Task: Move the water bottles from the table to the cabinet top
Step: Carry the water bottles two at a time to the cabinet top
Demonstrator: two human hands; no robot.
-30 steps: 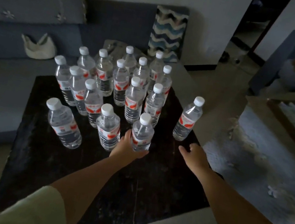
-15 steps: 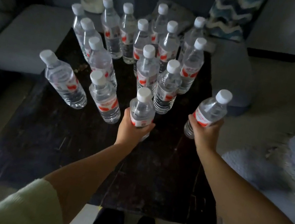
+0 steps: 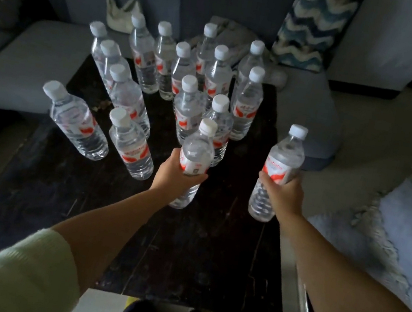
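Two bottles are being held at once, one per hand, prob. to halve the trips to the cabinet top, which isn't showing anywhere in frame. Left hand (image 3: 178, 174) is wrapping its fingers round the labelled waist of the centre bottle (image 3: 195, 154); right hand (image 3: 281, 196) is clamping the right bottle (image 3: 278, 168) the same way, w/ its base at the table's right edge. Can't tell if either is lifted yet. Remaining bottles (image 3: 160, 65) are standing clustered toward the upper middle of the dark table (image 3: 194, 263), approx. a dozen. All are clear ribbed plastic, white screw caps, red-and-white labels; tabletop is looking scuffed, matte, wood-like.
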